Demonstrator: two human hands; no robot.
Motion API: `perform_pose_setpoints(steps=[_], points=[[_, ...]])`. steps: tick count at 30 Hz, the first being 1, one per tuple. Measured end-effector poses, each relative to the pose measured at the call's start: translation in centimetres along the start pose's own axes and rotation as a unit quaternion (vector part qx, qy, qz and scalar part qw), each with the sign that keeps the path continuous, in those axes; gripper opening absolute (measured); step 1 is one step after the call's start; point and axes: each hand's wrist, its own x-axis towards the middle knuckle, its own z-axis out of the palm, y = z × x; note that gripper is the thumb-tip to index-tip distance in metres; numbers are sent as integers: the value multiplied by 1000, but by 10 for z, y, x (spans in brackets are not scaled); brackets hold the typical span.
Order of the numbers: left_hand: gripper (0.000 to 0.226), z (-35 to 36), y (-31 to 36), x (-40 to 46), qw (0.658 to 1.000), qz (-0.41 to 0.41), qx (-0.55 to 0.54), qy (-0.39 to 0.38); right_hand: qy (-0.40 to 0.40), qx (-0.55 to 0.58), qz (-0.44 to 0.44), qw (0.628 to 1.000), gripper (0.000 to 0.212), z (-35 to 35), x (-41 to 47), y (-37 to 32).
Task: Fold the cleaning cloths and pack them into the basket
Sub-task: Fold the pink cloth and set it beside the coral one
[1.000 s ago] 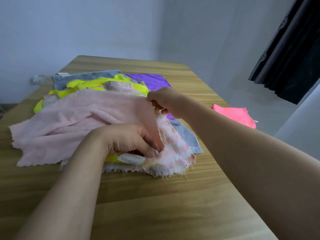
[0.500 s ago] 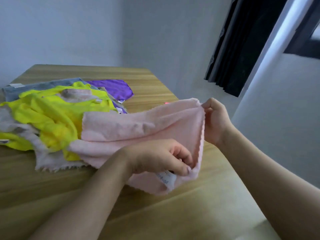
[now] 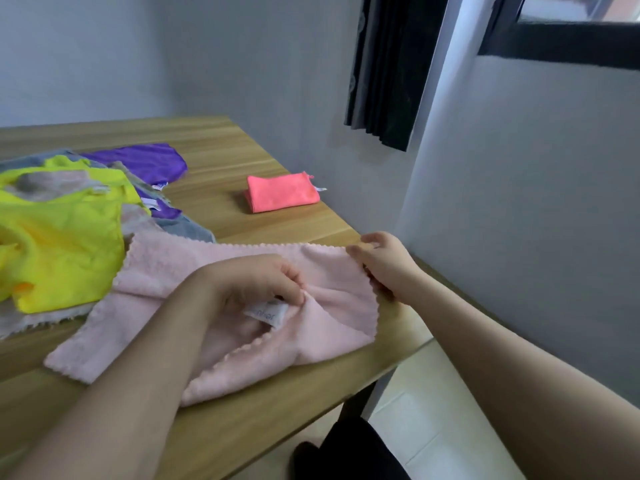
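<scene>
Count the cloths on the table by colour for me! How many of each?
Pale pink cloth, in both hands: 1
Coral pink cloth, folded: 1
Yellow cloth: 1
Purple cloth: 1
Grey cloths, partly hidden in the pile: at least 1
Total: at least 5

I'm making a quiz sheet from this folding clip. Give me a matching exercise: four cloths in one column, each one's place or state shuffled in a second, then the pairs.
Cloths
1. pale pink cloth
2. coral cloth
3. yellow cloth
4. purple cloth

Place or state
A. folded, alone near the table's right edge
B. far side of the pile, partly covered
C. pinched by the left hand and the right hand
D. unfolded on top of the pile

Pairs: 1-C, 2-A, 3-D, 4-B
</scene>
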Motion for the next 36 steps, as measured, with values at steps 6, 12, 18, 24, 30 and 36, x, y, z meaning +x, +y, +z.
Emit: perform_pose_setpoints(steps=[6, 12, 18, 24, 30, 36], points=[[8, -18, 9, 23, 955, 58, 190, 221, 82, -338, -118, 930, 32, 21, 23, 12], [13, -20, 14, 52, 956, 154, 111, 222, 99, -312, -121, 937, 25, 23, 36, 18], [9, -16, 12, 64, 957, 166, 131, 201, 78, -179, -181, 964, 11, 19, 34, 18], [21, -23, -1, 63, 981, 87, 6, 171, 80, -48, -182, 979, 22, 15, 27, 19], [8, -34, 4, 56, 963, 152, 51, 216, 70, -63, -177, 980, 22, 17, 26, 18], [7, -26, 0, 62, 939, 195, 82, 271, 83, 8, -194, 977, 22, 14, 24, 18]])
